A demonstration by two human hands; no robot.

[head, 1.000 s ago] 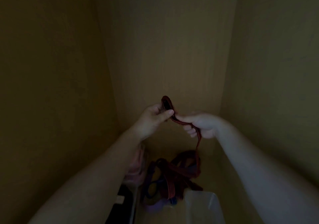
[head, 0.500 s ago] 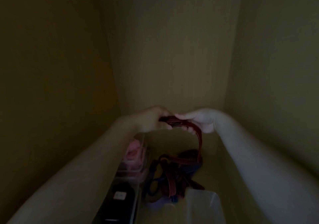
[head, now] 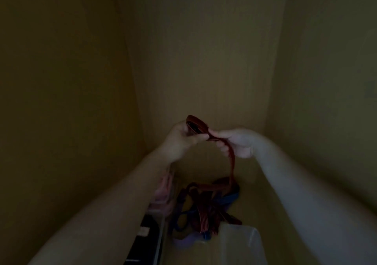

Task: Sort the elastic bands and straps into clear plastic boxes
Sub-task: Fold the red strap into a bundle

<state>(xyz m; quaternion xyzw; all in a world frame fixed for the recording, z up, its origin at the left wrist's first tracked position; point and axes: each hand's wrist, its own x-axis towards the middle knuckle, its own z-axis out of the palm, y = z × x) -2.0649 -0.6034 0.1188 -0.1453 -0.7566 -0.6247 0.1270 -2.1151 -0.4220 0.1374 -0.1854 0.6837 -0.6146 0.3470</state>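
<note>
In dim light my left hand (head: 180,140) grips the rolled end of a dark red strap (head: 231,158), with a loop of it standing above my thumb. My right hand (head: 236,142) pinches the same strap just to the right, and the rest hangs down from it. Its tail runs into a tangled pile of red, blue and purple straps (head: 206,207) on the shelf floor below. A clear plastic box (head: 242,242) stands in front of the pile. A second clear box (head: 161,220) at the left holds pink bands and something black.
Tan walls (head: 204,60) close in on the left, back and right, forming a narrow compartment. My forearms cross the lower corners of the view.
Both hands have risen with the strap, and a loop of it now stands above my left hand. The view has tipped up, hiding more of the boxes.
</note>
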